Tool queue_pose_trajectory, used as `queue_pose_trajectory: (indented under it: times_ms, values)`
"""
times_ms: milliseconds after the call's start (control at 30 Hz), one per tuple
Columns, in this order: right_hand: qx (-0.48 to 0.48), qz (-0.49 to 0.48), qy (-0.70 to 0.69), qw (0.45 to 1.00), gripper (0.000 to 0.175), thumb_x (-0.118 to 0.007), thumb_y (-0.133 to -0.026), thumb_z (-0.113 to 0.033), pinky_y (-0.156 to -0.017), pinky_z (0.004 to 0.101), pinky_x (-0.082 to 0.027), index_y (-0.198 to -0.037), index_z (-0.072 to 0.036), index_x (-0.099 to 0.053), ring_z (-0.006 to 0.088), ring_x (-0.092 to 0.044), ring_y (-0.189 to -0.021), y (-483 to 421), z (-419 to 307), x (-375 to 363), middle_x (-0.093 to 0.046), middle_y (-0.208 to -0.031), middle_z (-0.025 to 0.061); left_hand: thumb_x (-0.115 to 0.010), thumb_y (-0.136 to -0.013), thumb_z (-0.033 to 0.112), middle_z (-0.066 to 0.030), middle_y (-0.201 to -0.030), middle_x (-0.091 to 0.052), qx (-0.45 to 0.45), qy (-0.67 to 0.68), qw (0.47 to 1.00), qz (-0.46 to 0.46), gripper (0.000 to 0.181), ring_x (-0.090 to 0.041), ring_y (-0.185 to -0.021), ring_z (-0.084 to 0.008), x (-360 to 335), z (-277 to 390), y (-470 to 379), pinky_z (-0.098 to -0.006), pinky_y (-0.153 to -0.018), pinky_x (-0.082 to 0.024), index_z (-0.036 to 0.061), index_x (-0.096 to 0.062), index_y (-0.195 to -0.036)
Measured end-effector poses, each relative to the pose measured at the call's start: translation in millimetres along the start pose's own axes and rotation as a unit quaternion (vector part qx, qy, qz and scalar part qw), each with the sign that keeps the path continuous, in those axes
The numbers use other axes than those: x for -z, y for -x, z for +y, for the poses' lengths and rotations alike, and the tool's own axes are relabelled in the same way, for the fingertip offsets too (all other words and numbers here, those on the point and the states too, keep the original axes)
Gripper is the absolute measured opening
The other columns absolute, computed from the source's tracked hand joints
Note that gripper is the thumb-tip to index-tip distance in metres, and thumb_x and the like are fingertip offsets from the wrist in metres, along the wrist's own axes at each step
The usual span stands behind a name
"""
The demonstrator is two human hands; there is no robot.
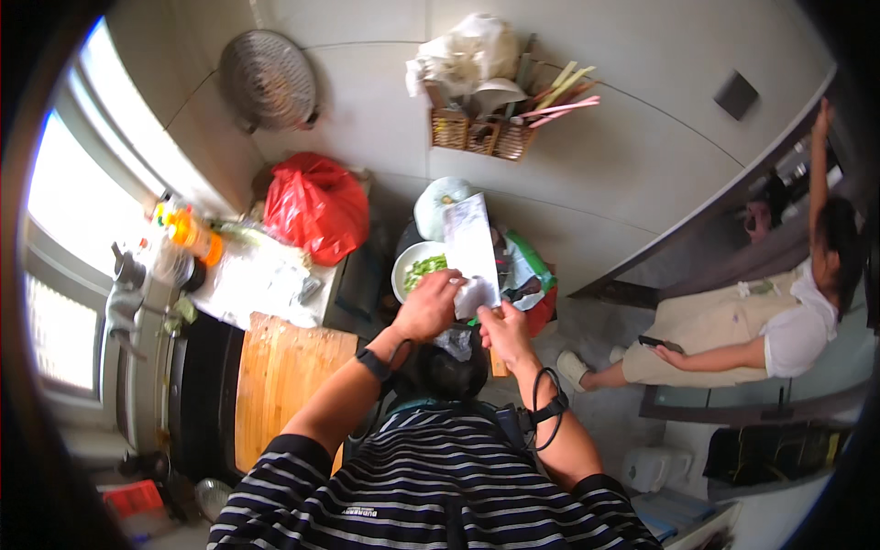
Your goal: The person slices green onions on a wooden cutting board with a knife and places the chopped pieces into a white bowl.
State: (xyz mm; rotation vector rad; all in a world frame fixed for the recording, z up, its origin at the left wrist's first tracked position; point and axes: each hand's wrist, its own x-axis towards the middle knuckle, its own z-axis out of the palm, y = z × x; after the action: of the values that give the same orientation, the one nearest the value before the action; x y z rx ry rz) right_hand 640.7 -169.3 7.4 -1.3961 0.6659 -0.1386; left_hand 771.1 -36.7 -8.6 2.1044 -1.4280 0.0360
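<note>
My right hand (505,330) grips the lower corner of a pale, flat rectangular sheet or packet (471,240), whose exact kind I cannot tell. My left hand (430,302) is at its lower left edge, fingers bent near a crumpled whitish piece (472,297); whether they pinch it is unclear. Just beyond my left hand, a white bowl (400,271) holds chopped green vegetables (423,269). Behind the sheet sits a pale green round gourd or melon (434,206). A green and white plastic bag (533,265) lies to the right of the sheet.
A wooden cutting board (292,385) lies at left, near a red plastic bag (316,206) and an orange bottle (196,237). A wicker utensil holder (481,134) and a perforated metal steamer tray (268,81) hang on the wall. At right stands another person (715,323) holding a phone.
</note>
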Motion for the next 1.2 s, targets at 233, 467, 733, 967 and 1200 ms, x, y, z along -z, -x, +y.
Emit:
queue_pose_trajectory:
  times_ms: [233, 467, 733, 967, 1200]
  values:
    - [0.034, 0.060, -0.048, 0.996, 0.015, -0.057, -0.089, -0.016, -0.039, 0.0220, -0.039, -0.083, -0.003, -0.050, 0.0078, -0.047, -0.044, 6.6, -1.5, 5.7, -0.050, -0.061, 0.0012, -0.051, -0.076, 0.013, -0.0173, -0.144, -0.027, 0.207, -0.157, 0.961, -0.094, 0.057, -0.032, -0.129, -0.0371, -35.6, -16.0, 30.0, -0.0492, -0.100, -0.032, -0.0010, -0.041, -0.131]
    - [0.023, -0.018, 0.022, 0.999, 0.016, -0.056, -0.090, -0.016, -0.038, 0.0213, -0.034, -0.081, -0.007, -0.047, 0.0077, -0.043, -0.041, 9.3, 14.6, 19.4, -0.047, -0.057, 0.0000, -0.051, -0.081, 0.013, -0.0141, -0.079, -0.066, 0.362, 0.017, 0.926, 0.105, 0.027, -0.064, -0.077, -0.0348, -20.8, -5.0, 21.5, -0.0430, -0.067, -0.050, 0.0147, -0.063, -0.106]
    - [0.027, -0.071, 0.054, 0.996, 0.014, -0.055, -0.091, -0.017, -0.038, 0.0208, -0.035, -0.083, -0.007, -0.048, 0.0074, -0.044, -0.042, 19.5, 21.7, 8.9, -0.047, -0.058, -0.0002, -0.059, -0.072, 0.009, -0.0210, -0.121, -0.051, 0.431, 0.083, 0.879, 0.186, 0.046, -0.050, -0.111, -0.0365, 3.4, -21.5, 48.5, -0.0428, -0.091, -0.043, 0.0098, -0.053, -0.117]
    - [0.015, -0.135, 0.081, 0.987, 0.013, -0.056, -0.090, -0.018, -0.040, 0.0207, -0.036, -0.086, -0.006, -0.051, 0.0072, -0.044, -0.042, 27.0, 27.8, 13.0, -0.048, -0.058, -0.0003, -0.060, -0.079, 0.005, -0.0166, -0.105, -0.059, 0.433, 0.019, 0.833, 0.343, 0.028, -0.059, -0.092, -0.0263, 41.3, -17.4, 199.0, -0.0345, -0.082, -0.048, 0.0027, -0.059, -0.107]
    - [-0.016, -0.253, 0.156, 0.955, 0.016, -0.059, -0.086, -0.018, -0.038, 0.0222, -0.038, -0.080, -0.006, -0.051, 0.0070, -0.046, -0.044, 27.7, 30.7, -38.6, -0.048, -0.057, 0.0000, -0.059, -0.081, 0.016, -0.0183, -0.107, -0.059, 0.674, -0.087, 0.662, 0.316, 0.031, -0.060, -0.092, -0.0270, 69.7, 32.2, 384.6, -0.0353, -0.082, -0.048, -0.0014, -0.059, -0.107]
